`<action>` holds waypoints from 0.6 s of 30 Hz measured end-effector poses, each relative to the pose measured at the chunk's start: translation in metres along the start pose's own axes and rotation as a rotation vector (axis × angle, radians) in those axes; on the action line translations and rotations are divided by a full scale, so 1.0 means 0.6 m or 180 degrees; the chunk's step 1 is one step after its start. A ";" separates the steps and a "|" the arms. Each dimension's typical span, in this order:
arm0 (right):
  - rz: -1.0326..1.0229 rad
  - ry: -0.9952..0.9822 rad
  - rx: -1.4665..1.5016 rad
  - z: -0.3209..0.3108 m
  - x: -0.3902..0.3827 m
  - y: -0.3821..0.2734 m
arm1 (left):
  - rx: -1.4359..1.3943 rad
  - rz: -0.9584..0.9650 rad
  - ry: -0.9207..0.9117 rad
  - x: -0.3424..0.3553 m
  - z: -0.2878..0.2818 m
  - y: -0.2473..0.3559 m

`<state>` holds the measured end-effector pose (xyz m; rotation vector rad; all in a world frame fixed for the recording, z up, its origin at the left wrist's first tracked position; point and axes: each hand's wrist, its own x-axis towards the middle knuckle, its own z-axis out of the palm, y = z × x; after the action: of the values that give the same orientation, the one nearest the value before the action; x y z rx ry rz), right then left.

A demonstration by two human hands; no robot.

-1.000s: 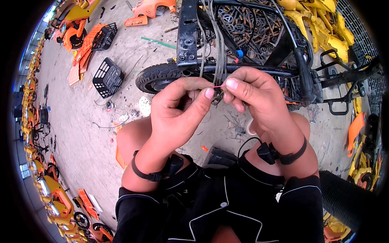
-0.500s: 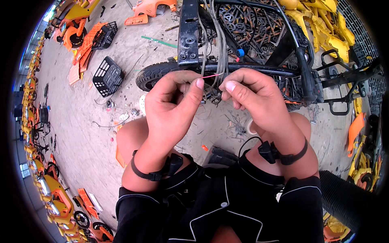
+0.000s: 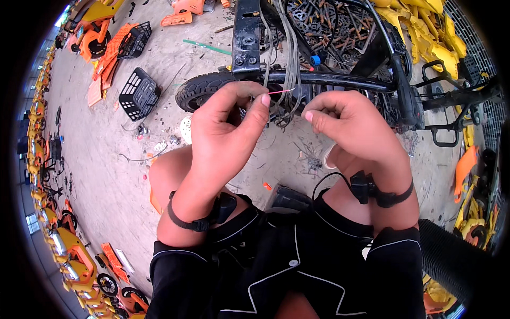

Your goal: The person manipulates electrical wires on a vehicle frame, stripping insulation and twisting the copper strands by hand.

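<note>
My left hand pinches a thin pink wire between thumb and forefinger. The wire's pale, thin end sticks out to the right. Across from it, my right hand is closed, thumb against curled fingers, a short gap from the wire tip. Whether anything small sits in those fingers is hidden. Just behind my hands, a bundle of grey cables hangs over a black metal vehicle frame. A black tyre lies beyond my left hand.
Metal scrap and rods lie heaped behind the frame. Yellow plastic panels are piled at the far right. A black basket and orange plastic parts stand on the floor at left. A ribbed black tube is near my right elbow.
My right hand has moved right, away from the wire, and its tip now stands free. My left hand still pinches the wire.
</note>
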<state>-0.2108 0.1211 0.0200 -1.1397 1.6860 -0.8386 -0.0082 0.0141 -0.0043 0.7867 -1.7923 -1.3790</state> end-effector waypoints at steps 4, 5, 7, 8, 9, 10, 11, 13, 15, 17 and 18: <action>-0.0100 0.0110 -0.0470 0.023 0.002 0.005 | 0.0062 -0.0064 -0.0151 -0.001 -0.003 -0.005; -0.0149 0.0108 -0.0580 0.027 0.003 0.005 | 0.0097 -0.0116 -0.0171 0.000 -0.003 -0.005; -0.0205 0.0154 -0.0556 0.034 0.003 0.005 | 0.0225 -0.0070 -0.0146 -0.001 -0.003 -0.003; -0.0236 0.0177 -0.0545 0.036 0.002 0.005 | 0.0306 -0.0062 -0.0132 -0.002 -0.003 -0.001; -0.0191 0.0181 -0.0518 0.036 0.003 0.004 | 0.0345 -0.0102 -0.0108 -0.002 -0.002 0.001; -0.0148 0.0183 -0.0491 0.036 0.003 0.003 | 0.0386 -0.0141 -0.0082 -0.002 -0.002 0.003; -0.0216 0.0226 -0.0472 0.037 0.004 0.003 | 0.0428 -0.0184 -0.0056 -0.003 -0.002 0.004; -0.0464 0.0354 -0.0448 0.041 0.009 0.003 | 0.0470 -0.0343 -0.0012 -0.002 -0.004 0.008; -0.0566 0.0446 -0.0424 0.044 0.010 0.005 | 0.0453 -0.0445 0.0029 -0.003 -0.005 0.010; -0.0487 0.0472 -0.0333 0.044 0.008 0.008 | 0.0376 -0.0462 0.0062 -0.001 -0.007 0.010; -0.0557 0.0568 -0.0519 0.046 0.010 0.009 | 0.0348 -0.0395 0.0070 0.000 -0.008 0.010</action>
<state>-0.1878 0.1161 0.0038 -1.3732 1.8472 -0.9487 -0.0042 0.0128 0.0022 0.9816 -1.8407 -1.3541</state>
